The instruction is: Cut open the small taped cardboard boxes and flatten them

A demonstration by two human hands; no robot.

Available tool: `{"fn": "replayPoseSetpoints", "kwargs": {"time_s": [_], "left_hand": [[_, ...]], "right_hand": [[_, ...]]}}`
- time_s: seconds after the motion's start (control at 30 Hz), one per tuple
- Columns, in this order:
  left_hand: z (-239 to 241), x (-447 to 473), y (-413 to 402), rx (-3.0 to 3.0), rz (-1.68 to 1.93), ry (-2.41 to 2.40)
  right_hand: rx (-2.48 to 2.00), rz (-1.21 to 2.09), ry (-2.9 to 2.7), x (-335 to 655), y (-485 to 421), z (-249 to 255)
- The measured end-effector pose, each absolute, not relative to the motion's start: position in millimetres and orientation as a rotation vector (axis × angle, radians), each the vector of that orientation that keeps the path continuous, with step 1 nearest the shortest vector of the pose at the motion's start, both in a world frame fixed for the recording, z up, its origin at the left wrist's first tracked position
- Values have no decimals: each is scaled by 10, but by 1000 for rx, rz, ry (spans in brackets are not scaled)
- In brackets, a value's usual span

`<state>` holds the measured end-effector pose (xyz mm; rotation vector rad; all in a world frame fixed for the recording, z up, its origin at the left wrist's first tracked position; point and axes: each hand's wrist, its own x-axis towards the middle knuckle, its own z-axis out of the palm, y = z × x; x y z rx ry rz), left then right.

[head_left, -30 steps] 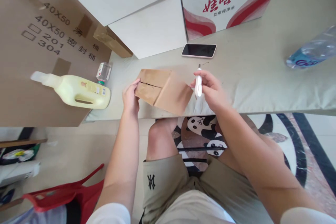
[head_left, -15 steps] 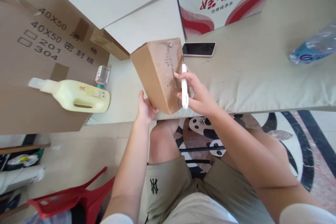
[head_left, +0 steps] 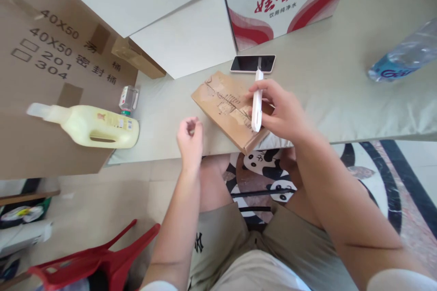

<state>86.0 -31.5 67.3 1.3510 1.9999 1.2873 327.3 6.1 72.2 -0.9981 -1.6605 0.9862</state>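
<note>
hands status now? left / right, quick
Left hand: loosely curled, holding nothing, just clear of the cardboard box.
Right hand: closed on the white cutter, resting on the box.

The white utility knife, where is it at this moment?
In the head view, the white utility knife is in the right hand, over the small cardboard box, just below the phone.
</note>
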Motion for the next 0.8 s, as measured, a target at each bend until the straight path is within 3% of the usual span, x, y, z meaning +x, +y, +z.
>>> {"fn": "replayPoseSetpoints", "kwargs": {"time_s": [0.07,0.2,0.37,0.8], "left_hand": [[850,861,-124,1754,1430,1902],[1038,996,323,2282,1066,1730],[922,1098,611,2241,609,1870],[833,1084,661,2052,781,1817]], "right_hand": [[-995,985,-1652,3248,52,721],[-1042,910,-1578,3225,46,733],[-1000,955,-1362,3316,8,840],[-1090,823,-1858,3235,-202,1125]]}}
